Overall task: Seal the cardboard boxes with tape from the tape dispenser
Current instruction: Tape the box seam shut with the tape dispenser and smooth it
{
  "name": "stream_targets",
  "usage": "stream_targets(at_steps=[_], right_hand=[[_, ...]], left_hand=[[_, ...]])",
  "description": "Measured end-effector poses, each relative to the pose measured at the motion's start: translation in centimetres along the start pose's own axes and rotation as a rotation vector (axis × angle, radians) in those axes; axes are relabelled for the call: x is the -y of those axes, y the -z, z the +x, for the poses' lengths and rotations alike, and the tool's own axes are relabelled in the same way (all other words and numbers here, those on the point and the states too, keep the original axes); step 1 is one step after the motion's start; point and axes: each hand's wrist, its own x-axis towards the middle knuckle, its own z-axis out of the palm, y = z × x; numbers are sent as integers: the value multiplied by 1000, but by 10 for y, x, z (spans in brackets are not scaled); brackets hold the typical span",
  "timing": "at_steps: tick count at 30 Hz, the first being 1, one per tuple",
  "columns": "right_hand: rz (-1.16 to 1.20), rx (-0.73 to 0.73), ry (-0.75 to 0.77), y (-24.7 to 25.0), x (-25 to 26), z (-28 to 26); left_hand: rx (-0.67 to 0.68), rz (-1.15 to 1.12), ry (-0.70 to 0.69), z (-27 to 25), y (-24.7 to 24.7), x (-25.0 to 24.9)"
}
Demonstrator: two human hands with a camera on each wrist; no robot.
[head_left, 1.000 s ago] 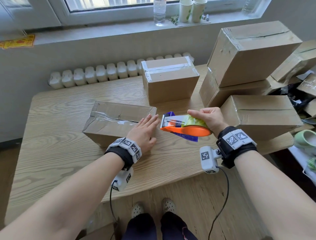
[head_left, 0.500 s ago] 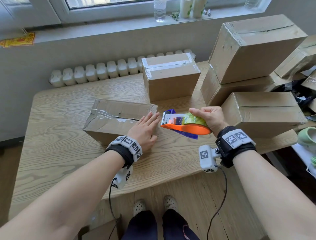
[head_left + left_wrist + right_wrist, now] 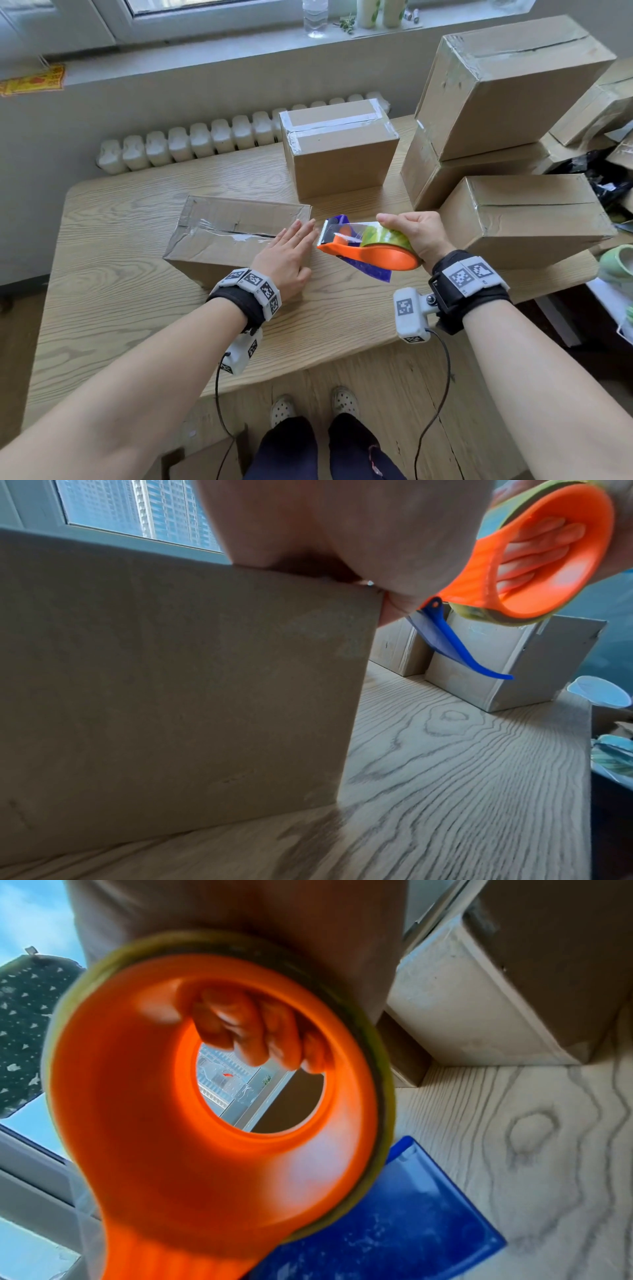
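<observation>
Up close, from the head view, the left hand (image 3: 286, 260) lies flat, fingers straight, on the right end of the low cardboard box (image 3: 226, 236) on the counter (image 3: 113, 301). Just beside it, the right hand (image 3: 416, 234) grips the orange tape dispenser (image 3: 370, 251) above the wood. From the left wrist, the palm (image 3: 342, 534) presses the box's top edge (image 3: 178, 674). From the right wrist, fingers (image 3: 253, 1034) curl through the dispenser's ring (image 3: 164, 1123), its blue flap (image 3: 394, 1218) hanging below.
</observation>
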Motion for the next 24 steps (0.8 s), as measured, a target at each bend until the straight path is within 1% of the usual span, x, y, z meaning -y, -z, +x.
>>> stream_targets(at_steps=[4, 9, 13, 18, 22, 24], right_hand=[[6, -45, 11, -3, -2, 3], [14, -33, -17, -6, -6, 3], [-1, -12, -64, 4, -3, 1], [-100, -12, -100, 13, -2, 3], [-270, -15, -126, 21, -4, 4], [-269, -20, -140, 23, -4, 1]], left_hand=[[18, 11, -7, 0, 1, 0], [28, 23, -11, 1, 1, 1], [38, 75, -8, 2, -1, 1], [26, 64, -10, 1, -2, 1], [20, 66, -23, 1, -1, 3], [11, 49, -29, 1, -2, 3]])
